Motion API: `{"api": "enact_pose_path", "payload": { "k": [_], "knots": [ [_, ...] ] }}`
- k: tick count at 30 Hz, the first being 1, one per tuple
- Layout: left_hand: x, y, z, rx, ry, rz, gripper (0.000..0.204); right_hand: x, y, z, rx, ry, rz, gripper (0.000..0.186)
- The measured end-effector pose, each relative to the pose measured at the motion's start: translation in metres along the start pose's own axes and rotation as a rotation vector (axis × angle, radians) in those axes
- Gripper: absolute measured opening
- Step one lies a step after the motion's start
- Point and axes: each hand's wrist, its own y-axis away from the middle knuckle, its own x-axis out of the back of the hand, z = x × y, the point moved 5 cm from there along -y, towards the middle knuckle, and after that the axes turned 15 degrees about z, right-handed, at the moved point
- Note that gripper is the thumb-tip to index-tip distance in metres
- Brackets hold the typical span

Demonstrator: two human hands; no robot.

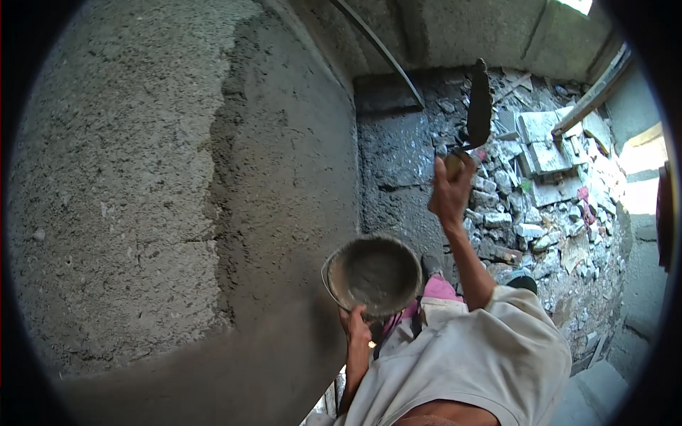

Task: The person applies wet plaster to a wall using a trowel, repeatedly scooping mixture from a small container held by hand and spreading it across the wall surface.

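My left hand [356, 326] grips the near rim of a round bucket [334, 273], its thumb over the edge. Wet grey mortar [374, 278] lies inside the bucket, which I hold close to the wall on my left. Raised ahead and to the right, my right hand [452, 188] is closed around the handle of a trowel [480, 106]. The trowel's dark, mortar-smeared blade points away from me. On the left wall, a band of darker, fresh plaster [298, 163] meets the rougher, lighter surface [135, 177] along a ragged edge.
Broken bricks and rubble [526, 213] cover the floor to the right. A wooden pole [593, 103] leans over several pale blocks [547, 135]. A long thin strip [380, 50] slants down at the far wall, above a damp grey patch [398, 153] on the floor.
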Motion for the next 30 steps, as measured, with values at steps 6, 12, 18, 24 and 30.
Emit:
{"api": "enact_pose_path", "payload": {
  "k": [6,12,18,24,30],
  "knots": [
    [0.011,-0.026,-0.034,-0.011,0.028,-0.007,0.080,-0.216,0.121,0.091,0.259,0.065,-0.503,0.015],
    [0.154,-0.175,-0.190,0.083,0.429,-0.009,0.079,-0.109,0.301,-0.179,-0.263,-0.563,-1.123,0.047],
    [0.033,0.005,0.004,-0.086,0.109,0.117,0.079,0.010,0.167,-0.044,0.464,0.525,-1.441,0.042],
    [-0.015,0.026,0.017,-0.225,0.024,-0.028,0.076,0.104,0.129,0.095,0.401,1.175,-1.440,0.038],
    [-0.058,0.021,0.027,-0.480,-0.124,-0.139,0.070,0.119,0.109,0.101,-0.392,0.926,-1.508,0.037]
  ]
}}
